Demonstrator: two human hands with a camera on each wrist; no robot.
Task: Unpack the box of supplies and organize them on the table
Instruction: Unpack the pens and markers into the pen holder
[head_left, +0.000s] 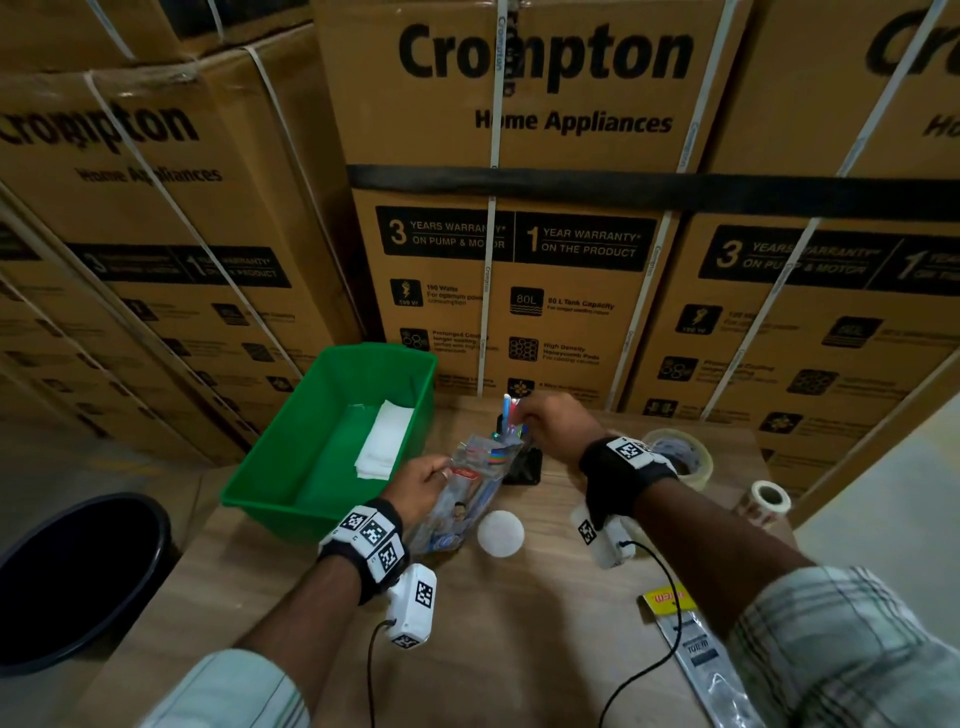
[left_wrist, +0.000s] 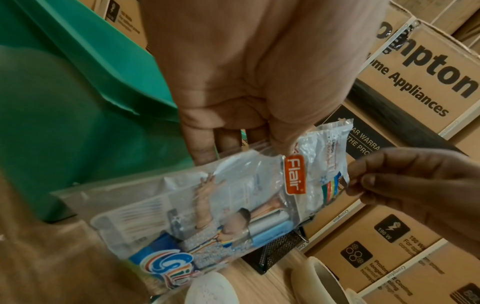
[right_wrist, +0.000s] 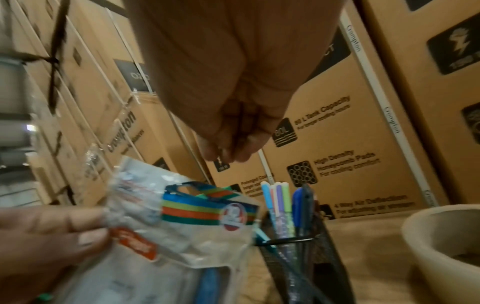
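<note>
My left hand (left_wrist: 249, 86) is nearest in its wrist view, fingers and thumb pinching the top corner of the pen packet (left_wrist: 207, 209), a clear plastic pouch with an orange Flair tag. The packet hangs from that pinch over the table (head_left: 519, 623), long axis running from my left hand down toward me, open mouth up and pointing toward the mesh pen holder (head_left: 524, 467).

My right hand (head_left: 556, 421) is above the holder, fingers curled together. In the right wrist view the fingertips (right_wrist: 228, 152) bunch just over the pens (right_wrist: 283, 203) standing upright in the holder. I cannot tell whether they pinch a pen or have just let go; something thin may sit between them but it's blurred.

Key relation: holder sits just beyond the packet mouth, directly under my right hand, so right hand is the nearer one to both the holder and the packet opening. Left hand only steadies. Judging by this, I'm moving pens from packet to holder, and at least one blue pen looks left inside the pouch.

The green bin (head_left: 415, 395) is to the left, touching my left wrist area, with a white paper stack (head_left: 384, 441) inside. Tape rolls (head_left: 685, 452) lie behind my right wrist, a white round object (head_left: 500, 533) near the packet bottom.
</note>
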